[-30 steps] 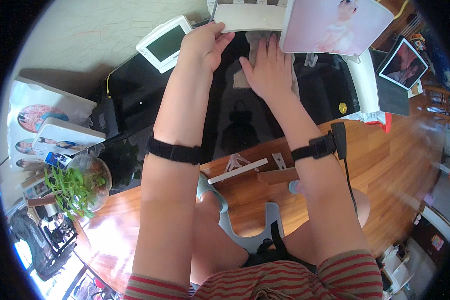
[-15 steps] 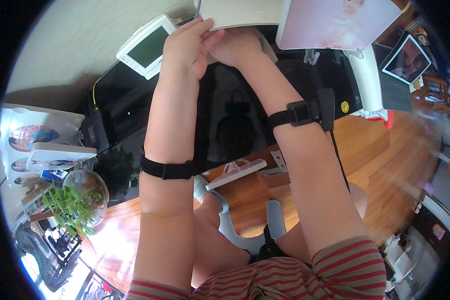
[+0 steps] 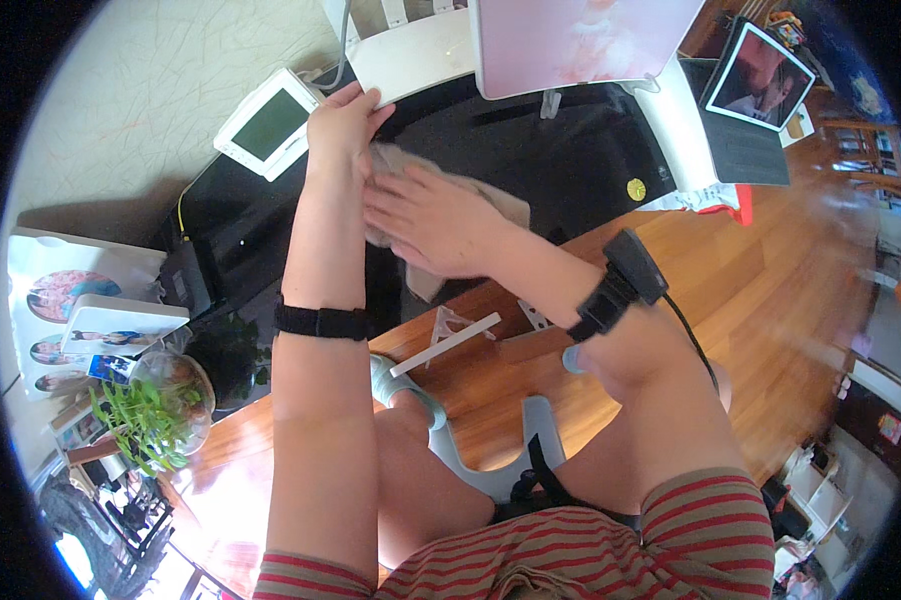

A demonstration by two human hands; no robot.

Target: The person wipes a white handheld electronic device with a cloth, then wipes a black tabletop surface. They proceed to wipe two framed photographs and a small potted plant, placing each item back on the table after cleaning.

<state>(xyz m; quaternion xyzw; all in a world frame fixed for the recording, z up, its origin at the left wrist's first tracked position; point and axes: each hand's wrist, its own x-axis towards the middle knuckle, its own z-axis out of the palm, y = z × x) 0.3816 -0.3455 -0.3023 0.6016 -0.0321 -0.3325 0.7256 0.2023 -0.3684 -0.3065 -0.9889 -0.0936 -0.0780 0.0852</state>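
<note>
A beige-grey cloth point(image 3: 500, 200) lies spread on a glossy black tabletop point(image 3: 560, 150). My right hand point(image 3: 438, 220) rests flat on it, fingers stretched toward my left wrist, with cloth showing around the hand. At the far left, my left hand point(image 3: 342, 128) grips the near corner of a white panel point(image 3: 415, 60), thumb and fingers at its edge. What lies beneath that panel is hidden. Close beside the left hand is a white device with a dark green screen point(image 3: 278, 120).
A pink-toned photo panel point(image 3: 580, 50) stands at the back. Right of it, a white-framed tablet point(image 3: 765, 78) leans on a grey surface. A leafy plant in a glass bowl point(image 3: 185, 405) and framed photos point(image 3: 120, 325) are at the left. Below is wooden floor point(image 3: 730, 290).
My right hand and the cloth have come nearer to me, out from beside the white panel, and the hand now lies flat. My left hand stays at the panel's corner. The view has shifted.
</note>
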